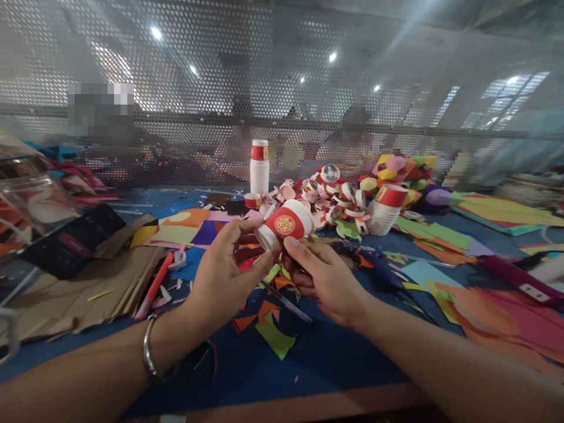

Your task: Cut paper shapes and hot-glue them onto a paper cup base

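A white paper cup [287,225] with a red band and a round gold emblem is held tilted on its side above the table. My left hand [227,267] grips its left end between thumb and fingers; a silver bangle [150,346] circles that wrist. On the cup's lower right side rests the thumb of my right hand [328,273], its fingers curled underneath. Something dark shows near those fingers, too hidden to name. Below both hands lie green and orange paper scraps [275,335] and a thin clear stick [293,306].
Behind the cup stand a tall stack of cups [259,170], a heap of cut cup pieces [332,197] and another leaning stack [386,211]. Cardboard [88,294] and an orange cutter-like tool [154,286] lie left. Coloured paper sheets [497,311] spread right. Perforated mesh [282,70] rises behind.
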`<state>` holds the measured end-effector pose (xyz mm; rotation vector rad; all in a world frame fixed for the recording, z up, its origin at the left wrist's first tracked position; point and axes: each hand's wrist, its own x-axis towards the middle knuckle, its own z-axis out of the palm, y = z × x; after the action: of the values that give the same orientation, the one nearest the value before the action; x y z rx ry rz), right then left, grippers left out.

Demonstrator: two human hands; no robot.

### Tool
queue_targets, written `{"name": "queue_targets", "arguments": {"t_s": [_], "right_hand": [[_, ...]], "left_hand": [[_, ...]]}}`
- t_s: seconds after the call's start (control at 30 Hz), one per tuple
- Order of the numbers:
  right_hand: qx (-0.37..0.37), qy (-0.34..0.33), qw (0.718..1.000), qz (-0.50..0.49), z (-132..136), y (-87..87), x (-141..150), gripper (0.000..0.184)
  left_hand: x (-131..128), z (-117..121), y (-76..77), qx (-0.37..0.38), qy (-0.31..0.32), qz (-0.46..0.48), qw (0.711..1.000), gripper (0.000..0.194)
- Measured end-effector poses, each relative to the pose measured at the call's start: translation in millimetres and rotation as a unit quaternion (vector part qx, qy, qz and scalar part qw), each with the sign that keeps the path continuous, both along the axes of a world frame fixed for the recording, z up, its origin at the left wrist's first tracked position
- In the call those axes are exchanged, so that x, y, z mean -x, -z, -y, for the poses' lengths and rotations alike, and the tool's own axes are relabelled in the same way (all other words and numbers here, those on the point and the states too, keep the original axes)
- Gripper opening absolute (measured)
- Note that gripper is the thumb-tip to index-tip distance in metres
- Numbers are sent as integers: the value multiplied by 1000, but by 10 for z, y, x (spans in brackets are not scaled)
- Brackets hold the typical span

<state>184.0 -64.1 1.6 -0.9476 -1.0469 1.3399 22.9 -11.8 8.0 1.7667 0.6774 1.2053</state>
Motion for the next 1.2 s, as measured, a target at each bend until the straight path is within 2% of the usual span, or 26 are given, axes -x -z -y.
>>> {"name": "queue_targets", "arguments": {"t_s": [0.2,0.43,0.53,0.93,1.1,1.2], "right_hand": [[-25,-4,1000,0,-1,-23,6,47],[-32,-6,999,10,-8,16,-1,47],[-27,-5,1000,11,-12,32,3,47],[-54,-2,999,8,-9,48,30,48],[-58,-4,998,8,-17,51,23,46],[-62,-10,998,7,-26,56,19,45]], "left_hand": [[0,20,-17,15,19,29,999,37],[-37,-5,2,153,45,84,984,33],[-40,-31,-11,177,64,101,977,26],[-22,-18,-4,153,69,76,983,32],[-9,-9,-20,140,52,75,986,39],[6,-6,-44,97,24,38,994,47]]}}
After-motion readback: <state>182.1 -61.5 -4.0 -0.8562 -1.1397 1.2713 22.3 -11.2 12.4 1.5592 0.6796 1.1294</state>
